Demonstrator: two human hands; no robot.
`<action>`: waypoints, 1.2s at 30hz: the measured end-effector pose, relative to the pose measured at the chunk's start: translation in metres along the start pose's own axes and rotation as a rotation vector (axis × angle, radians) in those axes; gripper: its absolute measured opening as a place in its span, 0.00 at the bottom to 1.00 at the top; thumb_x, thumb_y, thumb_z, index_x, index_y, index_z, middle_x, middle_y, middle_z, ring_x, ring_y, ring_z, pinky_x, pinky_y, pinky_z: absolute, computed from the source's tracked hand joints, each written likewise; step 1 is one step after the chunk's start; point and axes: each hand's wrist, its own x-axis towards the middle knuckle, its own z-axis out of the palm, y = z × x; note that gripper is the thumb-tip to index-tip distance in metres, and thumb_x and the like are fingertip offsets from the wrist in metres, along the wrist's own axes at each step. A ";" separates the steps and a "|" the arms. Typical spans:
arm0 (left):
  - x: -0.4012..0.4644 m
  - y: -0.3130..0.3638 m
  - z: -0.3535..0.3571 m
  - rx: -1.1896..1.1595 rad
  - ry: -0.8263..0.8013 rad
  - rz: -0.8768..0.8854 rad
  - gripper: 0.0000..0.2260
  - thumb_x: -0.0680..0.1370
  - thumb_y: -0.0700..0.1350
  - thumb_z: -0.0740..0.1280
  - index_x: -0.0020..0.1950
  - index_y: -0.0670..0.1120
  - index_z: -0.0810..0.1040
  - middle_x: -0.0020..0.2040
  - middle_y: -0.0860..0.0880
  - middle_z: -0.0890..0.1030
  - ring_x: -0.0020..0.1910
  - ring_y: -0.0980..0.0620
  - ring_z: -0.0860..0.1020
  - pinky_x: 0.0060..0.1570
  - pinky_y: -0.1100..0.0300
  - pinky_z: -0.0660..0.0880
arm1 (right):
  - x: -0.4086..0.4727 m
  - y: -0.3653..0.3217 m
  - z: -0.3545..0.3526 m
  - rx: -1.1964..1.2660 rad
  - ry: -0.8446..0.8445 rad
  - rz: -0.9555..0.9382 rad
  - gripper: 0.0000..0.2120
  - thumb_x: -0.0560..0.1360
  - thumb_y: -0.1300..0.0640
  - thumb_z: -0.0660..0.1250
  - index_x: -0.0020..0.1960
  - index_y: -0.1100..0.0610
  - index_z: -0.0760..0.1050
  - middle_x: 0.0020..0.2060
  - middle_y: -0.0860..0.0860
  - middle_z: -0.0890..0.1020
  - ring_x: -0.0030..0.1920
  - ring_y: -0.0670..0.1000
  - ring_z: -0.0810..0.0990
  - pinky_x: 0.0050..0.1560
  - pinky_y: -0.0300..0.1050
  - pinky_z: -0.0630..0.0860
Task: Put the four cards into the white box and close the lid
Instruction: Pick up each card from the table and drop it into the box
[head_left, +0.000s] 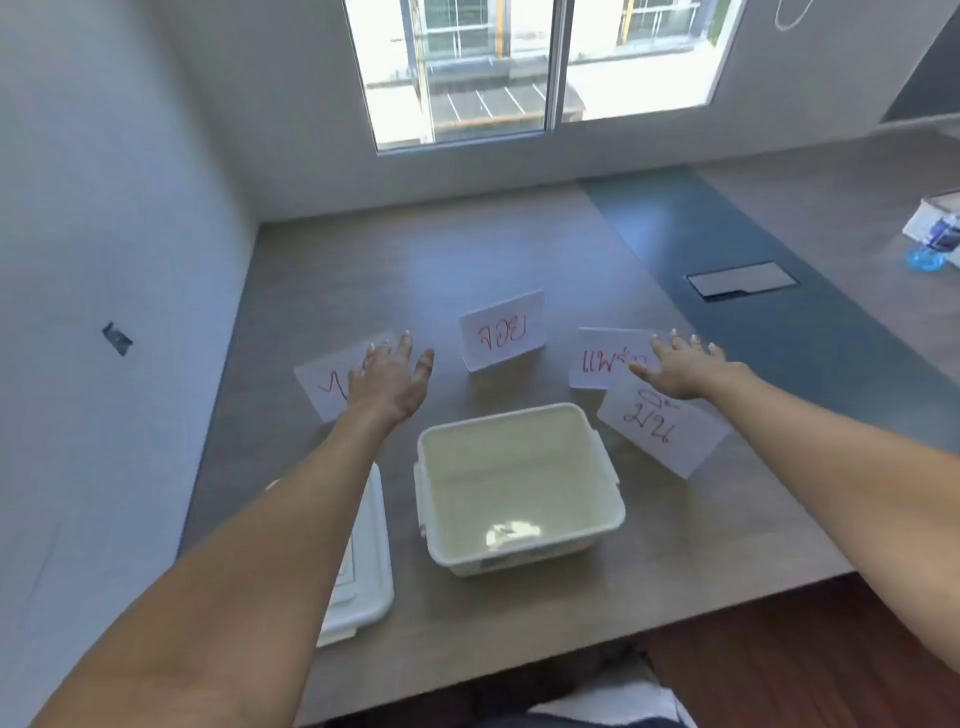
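Hands spread flat: left hand (392, 382) over the ten o'clock card (324, 389), right hand (685, 371) over two overlapping cards (660, 421) at two o'clock. White box (517, 486) sits empty, lid (363, 571) at eight o'clock. Overlapped cards may slide off together.

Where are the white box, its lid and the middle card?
white box (524, 558): head view, near wall.
lid (371, 561): head view, bare right edge.
middle card (502, 330): head view, on the red writing.

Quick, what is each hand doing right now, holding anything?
Left hand: open, fingers spread over the leftmost card, holding nothing.
Right hand: open, fingers spread over the two right cards, holding nothing.
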 end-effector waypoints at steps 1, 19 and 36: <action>-0.006 -0.001 0.008 0.008 -0.029 -0.008 0.30 0.84 0.62 0.46 0.83 0.50 0.51 0.83 0.43 0.56 0.82 0.44 0.51 0.78 0.43 0.52 | -0.001 0.002 0.008 -0.020 -0.013 0.011 0.37 0.80 0.34 0.46 0.80 0.53 0.40 0.80 0.56 0.43 0.80 0.60 0.44 0.77 0.60 0.44; -0.097 -0.025 0.110 -0.458 -0.009 -0.005 0.26 0.86 0.47 0.46 0.84 0.49 0.45 0.83 0.48 0.55 0.78 0.43 0.63 0.72 0.51 0.62 | -0.022 0.014 0.083 0.234 0.089 0.124 0.30 0.78 0.65 0.58 0.77 0.59 0.50 0.70 0.65 0.66 0.67 0.68 0.69 0.64 0.60 0.67; -0.075 -0.004 0.111 -0.695 0.059 -0.094 0.25 0.86 0.41 0.47 0.83 0.47 0.49 0.83 0.48 0.56 0.81 0.48 0.57 0.78 0.55 0.54 | -0.042 -0.031 0.021 0.294 0.372 -0.037 0.17 0.75 0.65 0.63 0.64 0.62 0.67 0.56 0.64 0.79 0.55 0.69 0.79 0.51 0.60 0.79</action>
